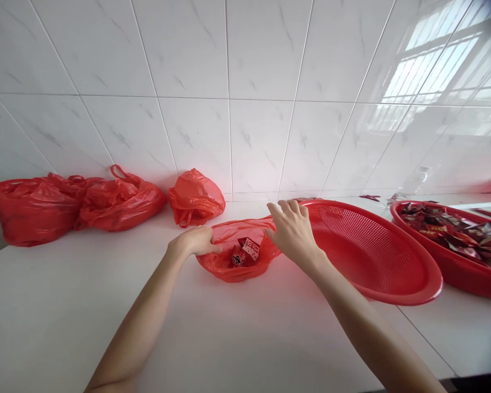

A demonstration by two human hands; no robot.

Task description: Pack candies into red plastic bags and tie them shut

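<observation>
A small red plastic bag (pixel 229 267) lies open on the white counter, with a few red printed packets (pixel 245 252) inside. My left hand (pixel 194 241) is closed on the bag's left rim. My right hand (pixel 292 229) grips the bag's right rim, fingers curled over it, right beside the empty red perforated basket (pixel 393 273).
Three tied red plastic bags (pixel 36 210) (pixel 120 199) (pixel 196 197) sit against the tiled wall at the back left. At the far right, a second red basket (pixel 466 275) holds several dark red packets. The counter's front edge (pixel 466 376) runs at lower right.
</observation>
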